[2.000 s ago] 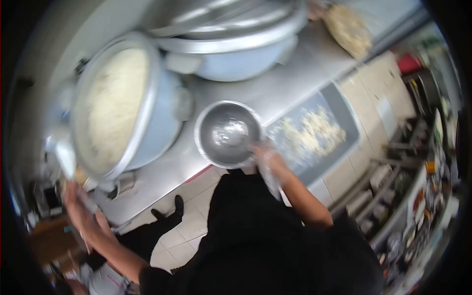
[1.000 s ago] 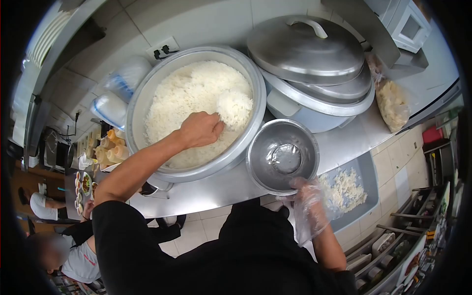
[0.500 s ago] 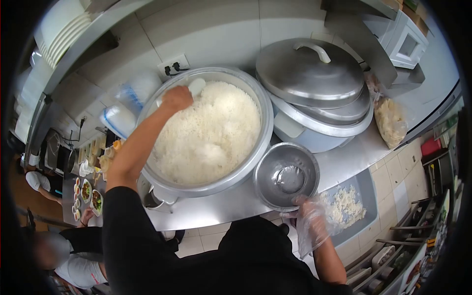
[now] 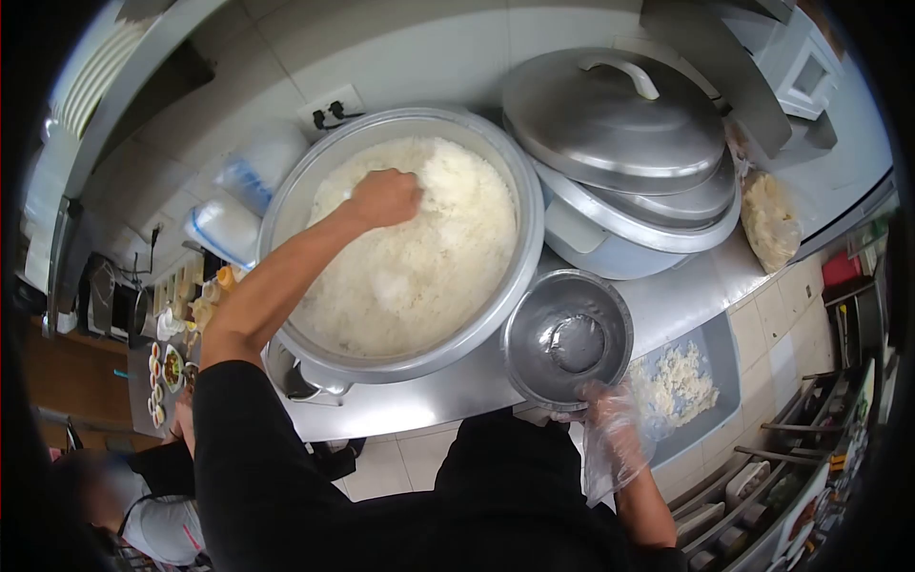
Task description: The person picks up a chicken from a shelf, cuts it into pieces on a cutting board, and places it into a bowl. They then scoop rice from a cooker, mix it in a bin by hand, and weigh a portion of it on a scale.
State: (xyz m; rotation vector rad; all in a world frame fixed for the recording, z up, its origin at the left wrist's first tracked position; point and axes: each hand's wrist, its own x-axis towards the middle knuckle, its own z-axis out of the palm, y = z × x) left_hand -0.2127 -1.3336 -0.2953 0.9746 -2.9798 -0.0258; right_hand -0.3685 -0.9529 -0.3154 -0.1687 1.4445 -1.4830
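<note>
My left hand [image 4: 386, 197] is closed over the cooked rice [image 4: 448, 238] in a large round metal pot [image 4: 531, 205]. The white rice paddle in it is hidden now, behind the hand or in the rice; the earlier frame shows it in this grip. In a clear plastic glove, my right hand [image 4: 610, 419] grips the near rim of a steel bowl [image 4: 534, 353]. The bowl is beside the pot's right side, tilted slightly toward me, and its shiny inside shows no rice.
A second pot [image 4: 610, 243] with a steel lid [image 4: 610, 124] stands to the right, beside a bag of pale food [image 4: 770, 219]. Below lies a grey tub [image 4: 729, 381] with rice scraps. A co-worker [image 4: 157, 520] is at lower left near small dishes [image 4: 172, 370].
My left hand has moved right and slightly down over the rice, and the white paddle has gone from sight. My right hand still holds the bowl in about the same place.
</note>
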